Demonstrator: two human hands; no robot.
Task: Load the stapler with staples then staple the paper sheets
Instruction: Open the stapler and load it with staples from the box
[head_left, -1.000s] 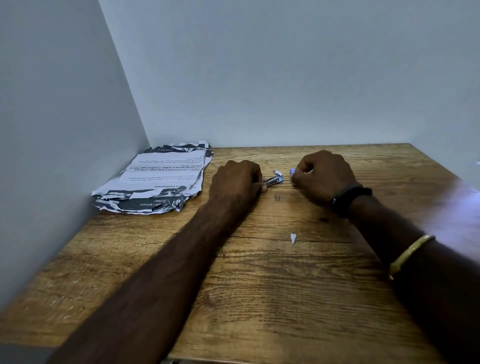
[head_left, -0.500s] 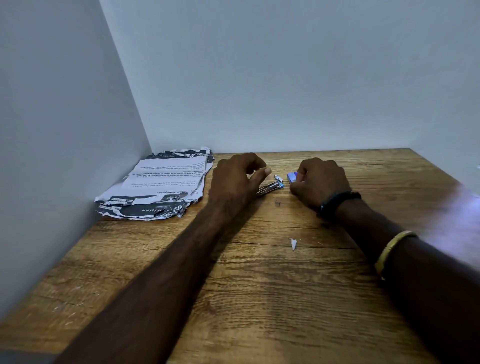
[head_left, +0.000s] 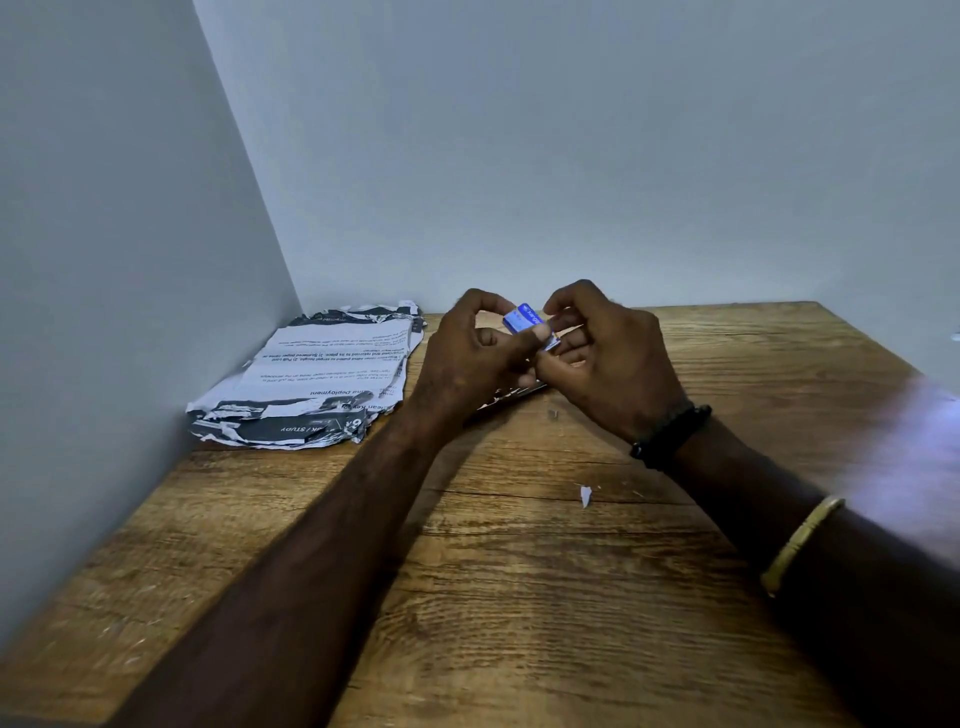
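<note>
While both hands are up off the desk (head_left: 519, 613), they've got the little blue staple box (head_left: 521, 318) pinched between them, so neither hand is free right now. The left hand (head_left: 465, 358) has its thumb on the near side of the box and its forefinger curled over the far side. The right hand (head_left: 615, 364) grips the box's right end with its fingertips. There's a bit of white poking out at that end, but I can't tell if it's a flap or the inner tray.

The stapler (head_left: 514, 393) is lying flat on the desk right underneath the hands. Most of it is hidden by them and only a dark, shiny sliver shows, so no idea whether it's popped open or closed. Nobody's touching it.

The paper sheets (head_left: 317, 374) sit in a stack in the far left corner, pushed up against the left wall and off to the left of the left hand. They look pretty rough, with crumpled, torn edges and dark printed bands, and the text reads upside down from here.

Other bits: a tiny metal piece (head_left: 552, 414) is on the wood just near the right hand, and a small white paper scrap (head_left: 586, 494) lies closer to the camera. The right arm has a black wristband (head_left: 670, 435) and a gold bangle (head_left: 800, 540) further up.
</note>
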